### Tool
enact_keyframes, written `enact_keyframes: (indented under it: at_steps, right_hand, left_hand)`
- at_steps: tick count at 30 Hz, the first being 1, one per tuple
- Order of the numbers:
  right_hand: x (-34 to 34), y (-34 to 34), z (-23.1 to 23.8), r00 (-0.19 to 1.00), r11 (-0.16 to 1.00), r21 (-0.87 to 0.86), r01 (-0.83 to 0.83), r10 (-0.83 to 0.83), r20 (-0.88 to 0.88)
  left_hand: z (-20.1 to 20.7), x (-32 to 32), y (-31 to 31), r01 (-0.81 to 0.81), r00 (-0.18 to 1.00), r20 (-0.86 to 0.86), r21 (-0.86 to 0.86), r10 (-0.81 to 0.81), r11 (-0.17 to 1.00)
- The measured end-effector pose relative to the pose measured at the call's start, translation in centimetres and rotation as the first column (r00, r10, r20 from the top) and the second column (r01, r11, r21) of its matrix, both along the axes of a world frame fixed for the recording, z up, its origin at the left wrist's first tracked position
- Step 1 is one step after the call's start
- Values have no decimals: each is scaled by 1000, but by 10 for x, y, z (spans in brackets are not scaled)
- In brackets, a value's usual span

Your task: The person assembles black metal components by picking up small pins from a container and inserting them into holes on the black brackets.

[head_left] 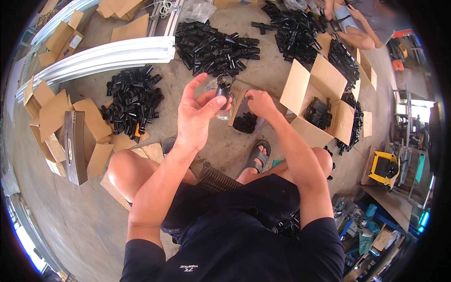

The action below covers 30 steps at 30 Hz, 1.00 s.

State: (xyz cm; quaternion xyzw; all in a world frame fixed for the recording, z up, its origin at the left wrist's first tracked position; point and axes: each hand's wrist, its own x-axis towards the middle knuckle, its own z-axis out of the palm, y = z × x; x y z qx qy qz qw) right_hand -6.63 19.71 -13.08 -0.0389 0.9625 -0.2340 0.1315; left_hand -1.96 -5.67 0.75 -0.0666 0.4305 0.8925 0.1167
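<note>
Dark cloth shirt (221,251), lower centre; left hand (193,120) pinches a glossy black, ring-ended, hard-looking fitting (222,92), long axis up-frame; right hand (264,104) (cannot tell its grip) nearby, rightward

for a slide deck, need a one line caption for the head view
Left hand holds a black ringed part; right hand is at a small box of black pieces.
</note>
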Motion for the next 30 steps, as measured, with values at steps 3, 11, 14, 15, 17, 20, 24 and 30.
enact_keyframes:
  at_steps: [3, 11, 14, 15, 17, 20, 24, 30]
  right_hand:
    - [-3, -10, 87, 994, 962, -260, 87, -68, 81]
    - [35, -38, 168, 950, 645, -763, -45, -210, -233]
    - [35, -53, 164, 858, 789, -565, -244, -96, -504]
    - [33, -57, 166, 801, 845, -427, -323, 4, -599]
    - [32, -62, 160, 763, 852, -372, -368, 48, -645]
    - [29, -62, 151, 665, 861, -223, -457, 165, -728]
    - [29, -62, 145, 599, 845, -125, -520, 256, -758]
    - [33, -67, 145, 634, 865, -88, -493, 289, -717]
  left_hand:
    - [5, 1, 4, -24, 998, -68, -206, 10, 978]
    - [11, 9, 2, -388, 778, -513, -847, -364, 364]
    - [9, 11, 3, -470, 706, -573, -819, -417, 329]
    - [9, 10, 4, -500, 678, -595, -804, -431, 323]
    - [9, 11, 4, -523, 665, -596, -801, -450, 289]
    - [11, 10, 3, -539, 662, -591, -803, -460, 256]
    - [8, 9, 0, -516, 689, -558, -826, -462, 229]
    - [3, 6, 0, -549, 672, -562, -815, -481, 184]
